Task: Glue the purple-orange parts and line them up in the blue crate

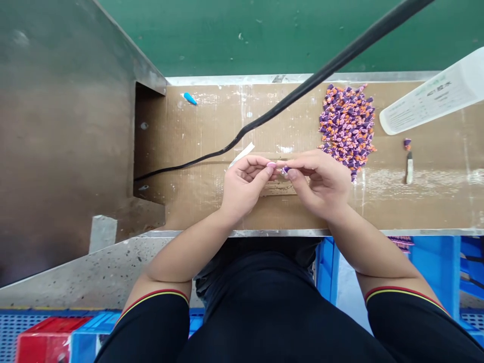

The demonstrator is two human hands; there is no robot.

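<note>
My left hand (244, 184) pinches a small pink piece (271, 165) between thumb and forefinger. Close beside it, my right hand (321, 181) grips a small purple-and-white piece (285, 171) with its thumb and fingertips. Whether the two pieces are joined I cannot tell, as fingers cover part of them. Both hands are just above the cardboard-covered bench (212, 201). Behind my right hand lies a broad pile of small purple, pink and orange pieces (348, 126). A white strip (242, 154) lies just beyond my left hand.
A black cable (280, 107) crosses above the bench into an opening in the metal housing (68, 126) at left. On the right are a translucent container (434, 93), a small pale-handled tool (409, 169) and one loose purple-orange piece (407, 143). A blue tapered object (189, 98) lies far left.
</note>
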